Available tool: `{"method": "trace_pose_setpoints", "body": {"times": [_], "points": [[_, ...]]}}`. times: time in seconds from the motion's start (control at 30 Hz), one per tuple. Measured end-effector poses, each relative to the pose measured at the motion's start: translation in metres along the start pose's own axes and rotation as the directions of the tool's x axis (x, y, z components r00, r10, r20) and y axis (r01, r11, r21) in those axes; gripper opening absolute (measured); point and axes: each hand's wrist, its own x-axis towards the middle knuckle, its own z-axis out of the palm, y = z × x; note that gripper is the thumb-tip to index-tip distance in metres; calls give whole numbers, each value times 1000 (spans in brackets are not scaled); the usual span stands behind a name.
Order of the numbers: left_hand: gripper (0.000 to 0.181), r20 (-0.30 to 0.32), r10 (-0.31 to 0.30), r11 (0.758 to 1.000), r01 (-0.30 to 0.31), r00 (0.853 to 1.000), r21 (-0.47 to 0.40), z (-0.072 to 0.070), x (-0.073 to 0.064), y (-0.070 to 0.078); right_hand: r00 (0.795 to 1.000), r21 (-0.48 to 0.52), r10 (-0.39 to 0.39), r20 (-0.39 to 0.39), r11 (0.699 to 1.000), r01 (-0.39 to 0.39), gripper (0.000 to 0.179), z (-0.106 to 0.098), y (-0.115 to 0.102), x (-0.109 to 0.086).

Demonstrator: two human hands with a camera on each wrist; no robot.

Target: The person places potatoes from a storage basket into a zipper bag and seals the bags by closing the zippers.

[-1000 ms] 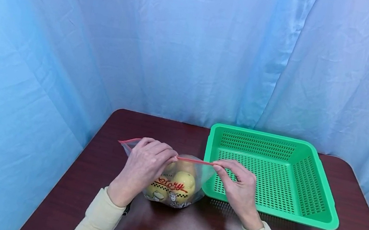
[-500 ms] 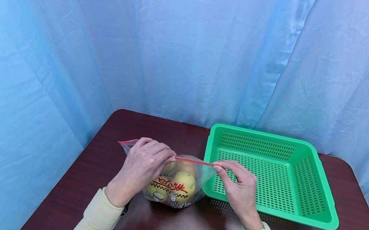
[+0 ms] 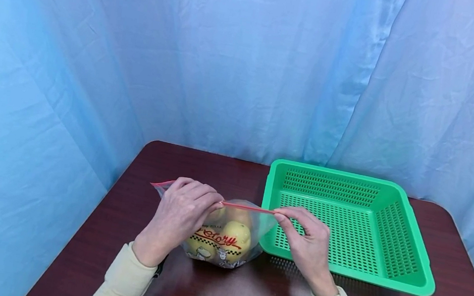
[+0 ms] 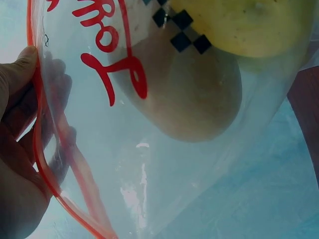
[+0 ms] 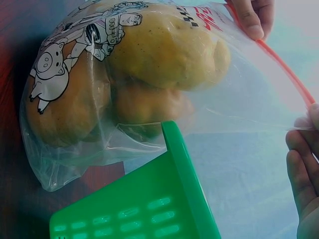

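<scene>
A clear zip bag [image 3: 259, 231] with red lettering and cartoon figures stands on the table, holding several yellow, round fruits [image 3: 236, 235]. My left hand [image 3: 185, 213] pinches the bag's red zip strip [image 3: 251, 208] near its middle, thumb on the near side. At the strip's right end, my right hand [image 3: 308, 240] grips the corner between thumb and fingers. Between the two hands the strip runs straight, its edges together. Left of my left hand the mouth gapes, and the left wrist view shows two separate red edges [image 4: 42, 169] there.
A green slotted basket [image 3: 403, 285] stands right of the bag, behind my right hand; its wall comes close to the bag in the right wrist view. The dark red-brown table [image 3: 115, 252] lies below, with a light blue curtain [image 3: 247, 69] behind.
My left hand has slid slightly left along the zip strip, so a longer stretch of it shows between the hands. My right hand stays at the corner.
</scene>
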Motion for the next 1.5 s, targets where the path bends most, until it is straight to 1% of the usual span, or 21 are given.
{"method": "trace_pose_setpoints", "body": {"times": [0.3, 0.53, 0.9, 1.17, 1.33, 1.5], "points": [[12, -24, 6, 1000, -6, 1000, 4, -2, -1, -2, 1000, 0, -4, -2, 1000, 4, 31, 0, 0, -1], [15, -23, 5, 1000, -4, 1000, 8, -3, -3, -4, 1000, -8, 5, -4, 1000, -5, 32, 0, -1, -1], [17, -40, 5, 1000, -5, 999, -6, -4, -5, -6, 1000, -11, 12, -5, 1000, -12, 32, -1, -1, -2], [20, -37, -2, 1000, 2, 999, -4, -5, -6, -7, 1000, -8, 11, -16, 1000, -11, 32, -1, -1, -3], [16, -27, -15, 1000, 15, 1000, -5, -6, -7, -8, 1000, -9, 16, -12, 1000, -16, 33, -1, -1, -2], [10, -40, -20, 1000, 20, 999, -7, -7, -9, -10, 1000, -13, 19, -9, 1000, -19, 33, -2, -2, -2]]}}
